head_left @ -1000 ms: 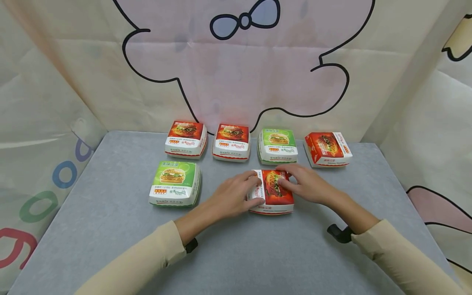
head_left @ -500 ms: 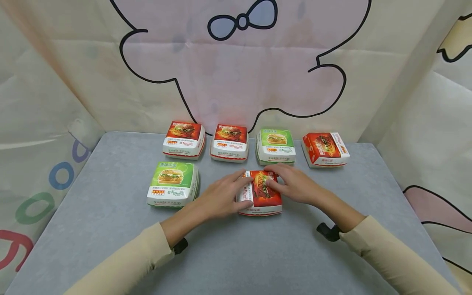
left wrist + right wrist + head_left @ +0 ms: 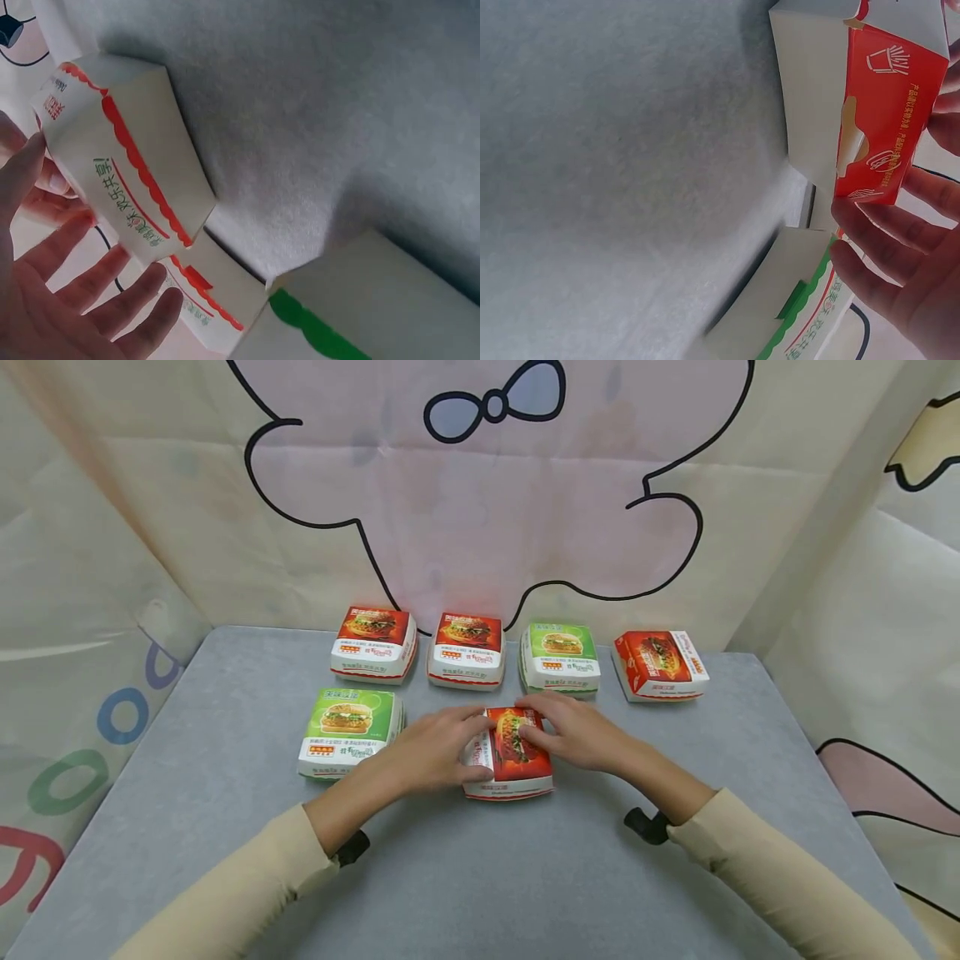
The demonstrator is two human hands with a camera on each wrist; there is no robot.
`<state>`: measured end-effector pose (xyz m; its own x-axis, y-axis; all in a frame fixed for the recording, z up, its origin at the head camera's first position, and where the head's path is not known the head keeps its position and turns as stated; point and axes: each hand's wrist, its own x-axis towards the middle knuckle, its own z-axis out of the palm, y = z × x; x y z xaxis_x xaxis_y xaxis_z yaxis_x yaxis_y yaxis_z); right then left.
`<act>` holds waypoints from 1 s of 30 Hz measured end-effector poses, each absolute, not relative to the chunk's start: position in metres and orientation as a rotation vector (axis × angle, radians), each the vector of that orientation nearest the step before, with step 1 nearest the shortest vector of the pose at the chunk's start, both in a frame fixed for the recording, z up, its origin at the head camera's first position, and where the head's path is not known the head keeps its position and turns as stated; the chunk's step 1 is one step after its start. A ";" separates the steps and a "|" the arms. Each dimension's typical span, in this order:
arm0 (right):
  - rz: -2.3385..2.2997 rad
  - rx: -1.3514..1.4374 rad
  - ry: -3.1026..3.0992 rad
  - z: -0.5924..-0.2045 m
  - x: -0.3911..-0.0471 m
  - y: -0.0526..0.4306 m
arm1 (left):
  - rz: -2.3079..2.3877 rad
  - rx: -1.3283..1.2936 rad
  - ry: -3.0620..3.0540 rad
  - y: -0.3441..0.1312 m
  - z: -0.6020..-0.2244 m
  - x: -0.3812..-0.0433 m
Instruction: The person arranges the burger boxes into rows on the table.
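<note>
A red and white burger box [image 3: 517,758] sits on the grey table, in the front row, right of a green one. My left hand [image 3: 438,750] touches its left side, the thumb near its front left corner. From the right, my right hand [image 3: 573,731] rests on it, thumb on the lid and index finger at the back edge. In the left wrist view, the hand [image 3: 82,285] has mostly straight, spread fingers beside the box's white side [image 3: 124,157]. In the right wrist view, loosely extended fingers of the hand [image 3: 915,262] lie against its red side [image 3: 892,112].
A green burger box [image 3: 348,731] stands close behind the left forearm. Behind is a row: red boxes [image 3: 373,643] [image 3: 467,650], a green box [image 3: 559,658] and a turned red box [image 3: 660,665]. The grey table [image 3: 480,877] meets printed cloth walls [image 3: 487,518].
Both hands and the red box between them have moved left along the table, nearer the green front box. The other boxes have stayed in place. The view shifted slightly.
</note>
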<state>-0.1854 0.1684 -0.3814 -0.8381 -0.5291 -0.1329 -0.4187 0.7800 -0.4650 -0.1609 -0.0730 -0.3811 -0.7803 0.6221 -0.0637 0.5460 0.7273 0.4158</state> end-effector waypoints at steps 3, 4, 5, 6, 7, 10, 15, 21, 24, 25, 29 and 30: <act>-0.619 -0.751 2.717 -0.381 -0.185 0.164 | 0.537 0.927 2.734 -0.076 -0.379 -0.162; -0.619 -0.753 2.719 -0.381 -0.185 0.163 | 0.532 0.926 2.734 -0.077 -0.378 -0.162; -0.617 -0.756 2.723 -0.381 -0.185 0.162 | 0.526 0.926 2.735 -0.078 -0.378 -0.162; -0.616 -0.757 2.726 -0.380 -0.185 0.161 | 0.526 0.927 2.734 -0.079 -0.377 -0.162; -0.614 -0.762 2.728 -0.380 -0.184 0.160 | 0.530 0.926 2.734 -0.080 -0.377 -0.161; -0.621 -0.768 2.721 -0.380 -0.183 0.158 | 0.525 0.916 2.744 -0.085 -0.376 -0.159; -0.641 -0.834 2.713 -0.378 -0.180 0.158 | 0.455 0.922 2.783 -0.091 -0.374 -0.156; -0.652 -0.892 2.766 -0.377 -0.170 0.161 | 0.373 0.935 2.812 -0.093 -0.373 -0.154; -0.650 -0.922 2.766 -0.378 -0.168 0.162 | 0.344 0.920 2.822 -0.093 -0.373 -0.154; -0.650 -0.935 2.756 -0.378 -0.168 0.162 | 0.338 0.914 2.826 -0.093 -0.373 -0.154; -0.636 -0.993 2.707 -0.379 -0.169 0.163 | 0.345 0.912 2.845 -0.094 -0.373 -0.154; -0.636 -1.008 2.694 -0.379 -0.170 0.164 | 0.354 0.916 2.849 -0.094 -0.373 -0.155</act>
<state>-0.1703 0.1635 -0.3787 -0.7491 -0.6618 -0.0315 -0.5779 0.6759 -0.4574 -0.1549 -0.0940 -0.3730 -0.8079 0.5873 -0.0493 0.5574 0.7885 0.2599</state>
